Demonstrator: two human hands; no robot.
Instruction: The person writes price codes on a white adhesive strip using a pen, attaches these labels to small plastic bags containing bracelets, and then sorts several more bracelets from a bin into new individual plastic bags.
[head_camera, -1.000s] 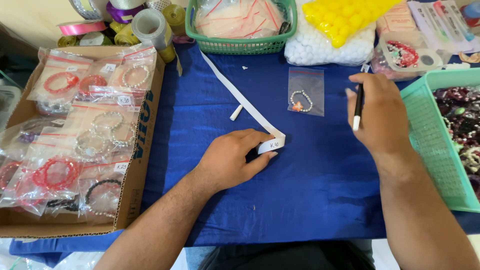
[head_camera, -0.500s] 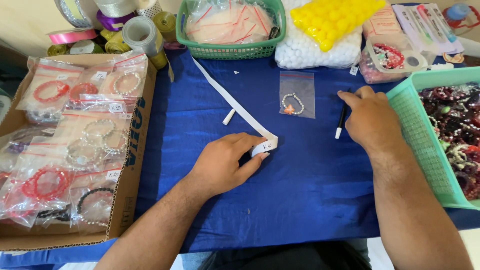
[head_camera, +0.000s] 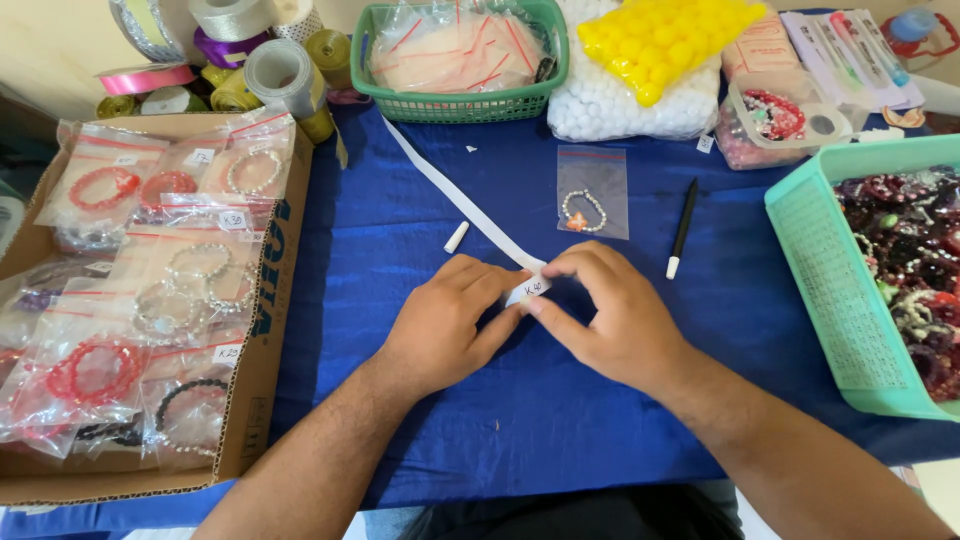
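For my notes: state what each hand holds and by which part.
Both the left hand and right hand pinch the white tape strip at its folded, labelled end.

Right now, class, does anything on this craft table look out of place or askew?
Little stands out. A pen cap lies apart from its pen, with the white strip between them. Tiny white scraps dot the blue cloth.
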